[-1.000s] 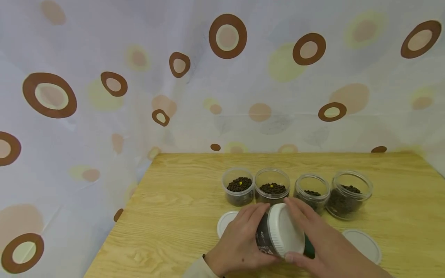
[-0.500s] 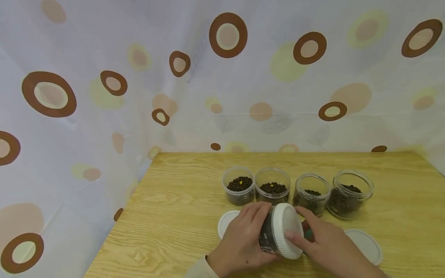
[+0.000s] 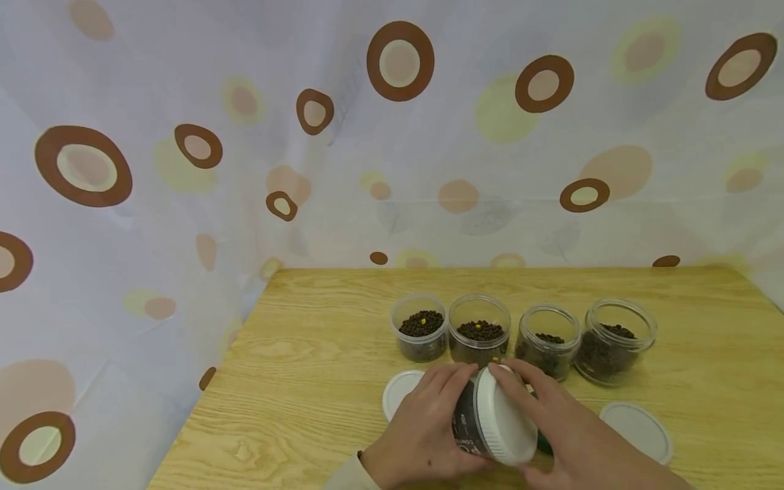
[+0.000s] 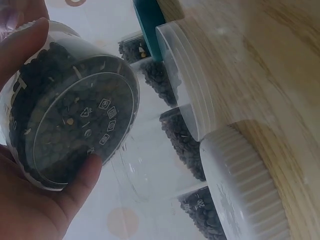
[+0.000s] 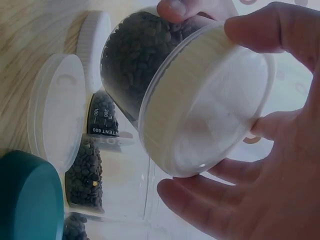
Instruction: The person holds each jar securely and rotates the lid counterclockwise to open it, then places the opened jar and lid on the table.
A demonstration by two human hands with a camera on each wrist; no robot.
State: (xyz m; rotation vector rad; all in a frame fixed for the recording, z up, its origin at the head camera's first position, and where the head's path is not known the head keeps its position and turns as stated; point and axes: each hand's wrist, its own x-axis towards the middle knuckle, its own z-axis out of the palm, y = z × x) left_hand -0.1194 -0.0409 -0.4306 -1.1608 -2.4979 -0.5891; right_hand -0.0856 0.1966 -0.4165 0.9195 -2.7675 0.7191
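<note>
A clear jar (image 4: 75, 120) of dark pellets is held tilted above the table, its base showing in the left wrist view. My left hand (image 3: 425, 429) grips the jar's body, thumb and fingers wrapped around it. Its white ribbed lid (image 3: 505, 418) sits on the mouth and faces right. My right hand (image 3: 563, 422) holds that lid, fingers spread around the rim in the right wrist view. Beneath the right hand, a teal lid (image 5: 30, 200) is mostly covered in the head view.
Behind the hands stand uncovered clear containers with dark pellets: two on the left (image 3: 421, 347) (image 3: 480, 350), two on the right (image 3: 547, 361) (image 3: 612, 364). A white lid (image 3: 399, 393) lies by my left hand, and a pale lid (image 3: 638, 432) right of my right hand. A patterned sheet (image 3: 459, 136) hangs behind the table.
My right fingers drew back from the lid half a second ago, with the thumb on its face. Now they are over the rim again. The left hand keeps its hold on the jar.
</note>
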